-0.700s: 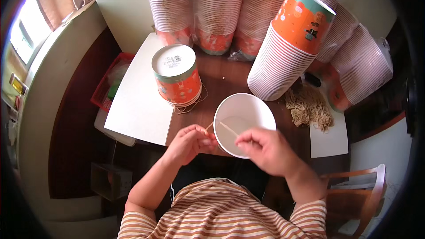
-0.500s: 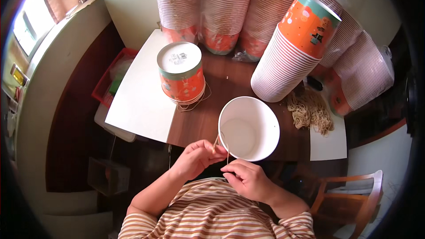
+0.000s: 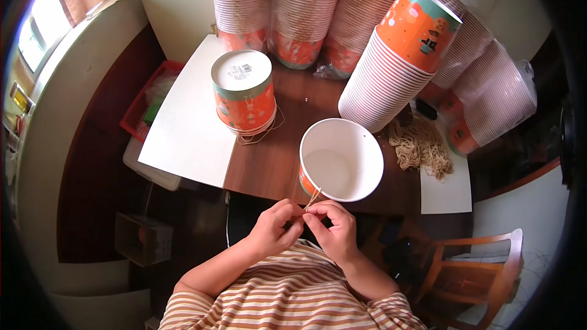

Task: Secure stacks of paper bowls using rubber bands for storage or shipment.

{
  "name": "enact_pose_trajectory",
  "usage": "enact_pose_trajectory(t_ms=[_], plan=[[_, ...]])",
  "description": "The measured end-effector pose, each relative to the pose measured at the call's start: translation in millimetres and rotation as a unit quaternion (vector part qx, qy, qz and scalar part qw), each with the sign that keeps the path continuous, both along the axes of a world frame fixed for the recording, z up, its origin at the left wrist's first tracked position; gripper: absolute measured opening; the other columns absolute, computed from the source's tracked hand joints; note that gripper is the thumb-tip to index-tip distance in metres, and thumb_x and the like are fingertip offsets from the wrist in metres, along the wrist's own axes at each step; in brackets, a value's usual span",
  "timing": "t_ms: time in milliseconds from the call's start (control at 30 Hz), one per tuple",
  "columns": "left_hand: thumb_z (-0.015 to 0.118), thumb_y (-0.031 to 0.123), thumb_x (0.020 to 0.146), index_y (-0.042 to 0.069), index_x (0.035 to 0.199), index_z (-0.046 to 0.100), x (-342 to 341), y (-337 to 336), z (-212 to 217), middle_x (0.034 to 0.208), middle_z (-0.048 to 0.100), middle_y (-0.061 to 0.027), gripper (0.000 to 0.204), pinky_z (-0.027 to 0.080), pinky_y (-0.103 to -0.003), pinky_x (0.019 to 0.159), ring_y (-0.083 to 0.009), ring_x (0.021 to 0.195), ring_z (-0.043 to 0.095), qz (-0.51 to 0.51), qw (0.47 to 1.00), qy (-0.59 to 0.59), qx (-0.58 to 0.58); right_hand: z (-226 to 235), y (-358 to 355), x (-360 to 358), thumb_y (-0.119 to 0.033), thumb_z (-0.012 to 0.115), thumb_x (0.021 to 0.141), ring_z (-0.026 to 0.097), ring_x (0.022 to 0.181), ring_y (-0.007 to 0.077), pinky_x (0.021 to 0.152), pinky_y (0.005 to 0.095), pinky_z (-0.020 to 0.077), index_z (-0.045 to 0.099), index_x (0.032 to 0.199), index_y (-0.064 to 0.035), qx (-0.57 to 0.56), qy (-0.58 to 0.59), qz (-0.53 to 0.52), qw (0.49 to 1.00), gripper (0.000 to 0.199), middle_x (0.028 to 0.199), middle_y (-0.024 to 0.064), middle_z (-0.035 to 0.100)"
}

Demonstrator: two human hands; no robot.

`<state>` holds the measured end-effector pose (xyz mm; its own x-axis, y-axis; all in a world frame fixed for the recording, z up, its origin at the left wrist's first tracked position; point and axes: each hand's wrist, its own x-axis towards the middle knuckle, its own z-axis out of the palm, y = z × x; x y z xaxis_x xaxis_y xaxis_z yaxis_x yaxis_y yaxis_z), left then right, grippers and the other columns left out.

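A large paper bucket [image 3: 367,156] with a white inside and an orange outer wall stands near the table's front edge, its open mouth tilted toward me. A thin tan cord [image 3: 315,196] runs from its near rim down to my fingers. My left hand [image 3: 276,227] pinches the cord with thumb and forefinger. Fingertip to fingertip with it, my right hand [image 3: 334,227] pinches the cord too. The exact crossing of the strands is hidden between the fingers. Beyond my left hand, an orange-and-green bucket [image 3: 246,109] stands upside down with loose cord around its rim.
A tall nested stack of buckets [image 3: 386,79] leans at the right. Beside it lies a heap of tan cord [image 3: 422,146]. Wrapped bucket stacks [image 3: 306,0] line the back. A red basket [image 3: 137,107] sits left of the table; a wooden chair [image 3: 507,269] stands at the lower right.
My right hand has moved up and in to meet the left at the cord, just below the bucket rim. The whole view has shifted slightly.
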<state>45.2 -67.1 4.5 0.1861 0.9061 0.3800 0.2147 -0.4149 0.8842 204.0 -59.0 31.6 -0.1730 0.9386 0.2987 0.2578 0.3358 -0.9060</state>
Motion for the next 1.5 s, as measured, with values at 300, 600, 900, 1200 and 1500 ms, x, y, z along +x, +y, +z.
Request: enact_pose_trajectory(t_ms=[300,600,900,1200,1500], plan=[[0.062,-0.002,0.075,0.005,0.109,0.056,-5.6,4.7,19.7,0.078,0.055,-0.0102,0.036,0.046,-0.031,0.052,-0.0239,0.060,0.055,-0.009,0.999,0.049,-0.011,-3.9,-2.5,6.0,0.000,0.068,0.079,0.059,0.067,0.0106,0.063,0.0237,0.0483,0.062,0.083,0.0024,-0.057,-0.010,0.012,0.998,0.008,0.079,0.0059,0.064],[0.066,0.002,0.075,0.009,0.113,0.060,0.2,25.4,-0.6,0.075,0.055,-0.0071,0.039,0.048,-0.035,0.053,-0.0253,0.061,0.056,-0.010,0.979,0.143,0.143,-2.8,0.4,14.9,-0.003,0.064,0.083,0.060,0.069,0.0165,0.061,0.0280,0.0474,0.061,0.085,0.0020,-0.062,-0.011,0.048,0.997,0.007,0.079,0.0101,0.063],[0.072,-0.006,0.067,0.002,0.091,0.065,11.5,24.9,-20.4,0.072,0.058,-0.0080,0.027,0.043,-0.028,0.045,-0.0196,0.054,0.054,0.144,0.938,0.098,0.301,-10.7,3.4,7.4,0.001,0.068,0.075,0.060,0.070,0.0300,0.062,0.0375,0.0494,0.060,0.089,-0.0037,0.237,-0.263,-0.066,0.933,0.016,0.081,0.0092,0.059],[0.063,0.007,0.088,0.002,0.088,0.062,26.6,3.8,-8.4,0.065,0.053,0.0027,0.006,0.039,-0.020,0.052,-0.0063,0.055,0.047,0.114,0.879,-0.365,-0.285,-28.4,13.6,-6.4,0.001,0.068,0.076,0.063,0.070,0.0276,0.061,0.0353,0.0515,0.063,0.093,-0.0019,0.259,-0.198,-0.107,0.939,0.017,0.083,0.0097,0.064],[0.063,0.011,0.089,0.004,0.082,0.059,14.1,7.5,2.5,0.060,0.045,0.0046,0.011,0.030,-0.021,0.048,-0.0047,0.049,0.035,0.021,0.746,-0.500,-0.439,-29.7,24.0,-13.3,-0.009,0.065,0.086,0.059,0.070,0.0073,0.063,0.0238,0.0477,0.070,0.094,-0.0005,-0.201,0.176,-0.020,0.963,0.013,0.079,0.0022,0.069]])
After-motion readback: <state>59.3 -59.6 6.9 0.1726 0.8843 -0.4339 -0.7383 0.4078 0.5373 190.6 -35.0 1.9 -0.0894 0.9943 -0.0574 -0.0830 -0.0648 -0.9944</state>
